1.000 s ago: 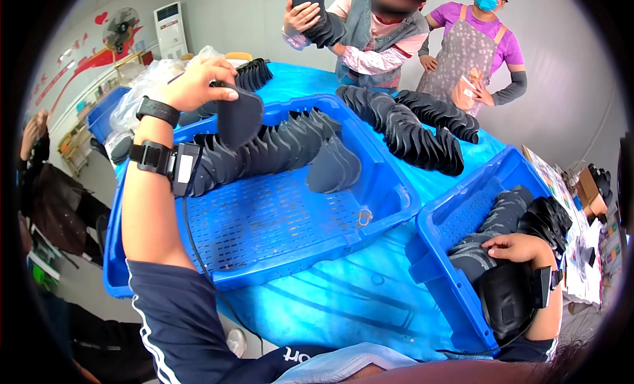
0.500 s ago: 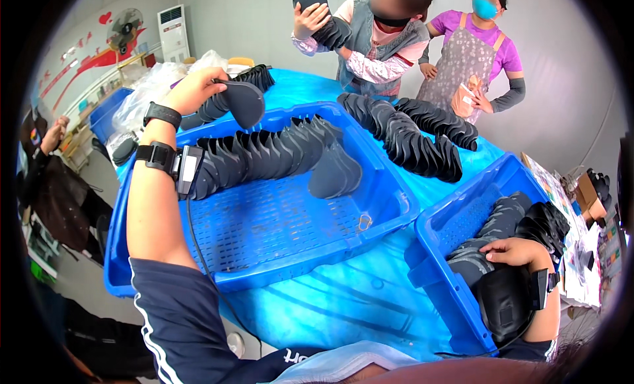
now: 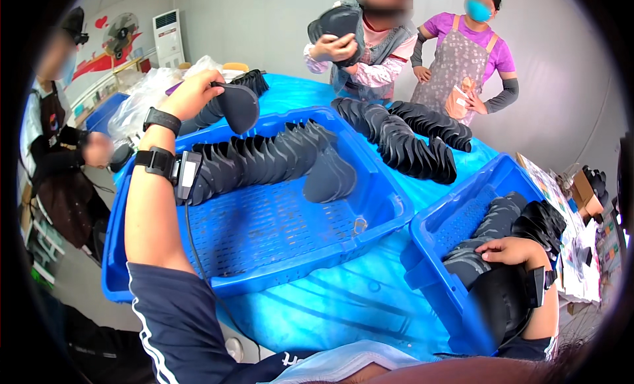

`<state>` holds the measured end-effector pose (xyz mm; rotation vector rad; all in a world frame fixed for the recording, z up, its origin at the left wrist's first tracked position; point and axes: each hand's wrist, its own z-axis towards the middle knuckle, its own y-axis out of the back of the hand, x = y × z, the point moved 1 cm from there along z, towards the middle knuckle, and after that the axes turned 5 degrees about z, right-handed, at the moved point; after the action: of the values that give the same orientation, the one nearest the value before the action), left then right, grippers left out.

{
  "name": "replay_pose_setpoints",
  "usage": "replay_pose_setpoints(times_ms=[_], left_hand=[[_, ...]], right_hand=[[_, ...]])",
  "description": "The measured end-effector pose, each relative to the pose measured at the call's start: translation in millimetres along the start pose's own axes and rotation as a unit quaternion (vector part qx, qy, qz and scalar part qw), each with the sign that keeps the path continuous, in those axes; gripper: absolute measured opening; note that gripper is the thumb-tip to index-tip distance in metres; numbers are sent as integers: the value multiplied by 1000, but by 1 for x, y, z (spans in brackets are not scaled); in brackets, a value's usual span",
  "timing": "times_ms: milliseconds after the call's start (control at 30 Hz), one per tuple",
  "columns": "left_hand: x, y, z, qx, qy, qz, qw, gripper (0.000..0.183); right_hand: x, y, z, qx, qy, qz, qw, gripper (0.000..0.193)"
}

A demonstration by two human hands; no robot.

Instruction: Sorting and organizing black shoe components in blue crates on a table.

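My left hand (image 3: 197, 93) pinches the end of a single dark insole (image 3: 239, 108), held up above the far left rim of the large blue crate (image 3: 290, 273). Inside that crate, a long row of overlapping dark insoles (image 3: 257, 158) stands along the far side, and one insole (image 3: 329, 178) leans out at its right end. On the right, my right hand (image 3: 512, 250) curls over the far end of a bundle of black insoles (image 3: 498, 301) lying along my forearm; its fingertips are partly hidden. Below it is the smaller blue crate (image 3: 422, 272), containing more grey-black insoles (image 3: 498, 215).
Two rows of black insoles (image 3: 396, 136) lie on the blue-covered table (image 3: 330, 311). Across it, one person (image 3: 363, 50) holds a stack of insoles; another (image 3: 456, 67) stands beside. A third person (image 3: 56, 146) is at the left. Clear plastic bags (image 3: 142, 97) lie far left.
My left hand and its insole have shifted slightly left and down. The person across has lowered and turned their stack. At the left, the third person has come further into view.
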<state>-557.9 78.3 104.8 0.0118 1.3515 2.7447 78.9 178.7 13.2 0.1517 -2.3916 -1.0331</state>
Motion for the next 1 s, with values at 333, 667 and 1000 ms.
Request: replay_pose_setpoints(times_ms=[333, 667, 1000], left_hand=[[-44, -21, 11, 147, -62, -111, 981, 12], [-95, -50, 14, 270, -148, -83, 948, 17], [-86, -45, 15, 226, -139, -97, 959, 17]], right_hand=[[3, 0, -3, 4, 0, -25, 1000, 41], [6, 0, -3, 6, -17, -18, 1000, 42], [6, -1, -2, 5, -5, -18, 1000, 42]])
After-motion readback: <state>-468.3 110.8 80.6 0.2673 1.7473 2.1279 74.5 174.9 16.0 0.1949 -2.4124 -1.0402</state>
